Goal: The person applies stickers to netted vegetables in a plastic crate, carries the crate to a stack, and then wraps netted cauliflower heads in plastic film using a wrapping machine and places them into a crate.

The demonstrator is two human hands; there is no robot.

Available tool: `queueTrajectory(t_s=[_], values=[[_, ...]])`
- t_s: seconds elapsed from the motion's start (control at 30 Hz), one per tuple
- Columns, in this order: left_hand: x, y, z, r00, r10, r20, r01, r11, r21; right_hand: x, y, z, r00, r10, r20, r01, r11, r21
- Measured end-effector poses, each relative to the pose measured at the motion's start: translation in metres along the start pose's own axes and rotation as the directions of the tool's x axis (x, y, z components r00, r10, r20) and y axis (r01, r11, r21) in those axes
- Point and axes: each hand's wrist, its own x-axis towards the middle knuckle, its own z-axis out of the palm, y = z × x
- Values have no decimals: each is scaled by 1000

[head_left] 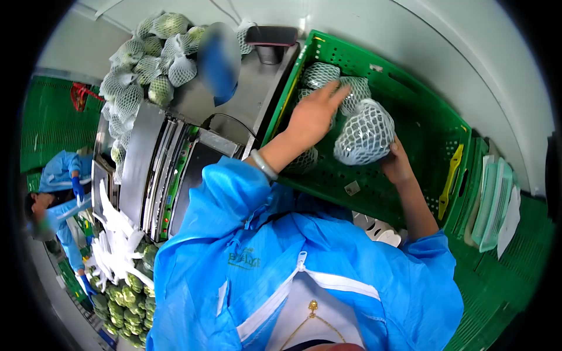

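My right hand (398, 162) is closed on the lower right side of a round produce piece (365, 133) in a white foam net, with something shiny and pale inside. The piece is held inside the green crate (404, 88). Over the crate's left part, my left hand (316, 114) has its fingers stretched and apart, slightly blurred. Those fingertips are close to other foam-netted pieces (355, 93) lying at the crate's far left; whether they touch is unclear. One more netted piece (303, 161) lies below my left wrist, partly hidden by it.
Left of the crate, a steel counter (257, 76) carries a heap of netted produce (155, 58) and a dark-topped device (271, 38). Green vegetables (126, 304) lie lower left. A blue-clad person (58, 175) is at far left. A yellow strip (451, 181) is on the crate's right wall.
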Motion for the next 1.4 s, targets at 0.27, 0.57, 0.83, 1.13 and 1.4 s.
queueTrajectory(t_s=[0.27, 0.57, 0.83, 1.13, 1.4], values=[[-37, -32, 65, 932, -99, 349, 2, 963, 269, 103, 88, -110, 1000, -16, -4, 7, 613, -790], [-235, -142, -241, 859, -421, -290, 319, 885, -339, 68, 25, 10, 848, -499, 177, 235, 56, -970], [-548, -427, -343, -138, -868, -477, 990, -120, -68, 23, 83, 303, 604, -281, 746, 660, -348, -666], [-605, -559, -300, -231, -831, 506, 517, -545, -660, 4, 168, 424, 637, 108, 763, 768, -174, -616], [-559, -491, -341, 78, -967, -244, 891, 177, -418, 52, 216, 513, 259, 333, 907, 966, -72, -249]])
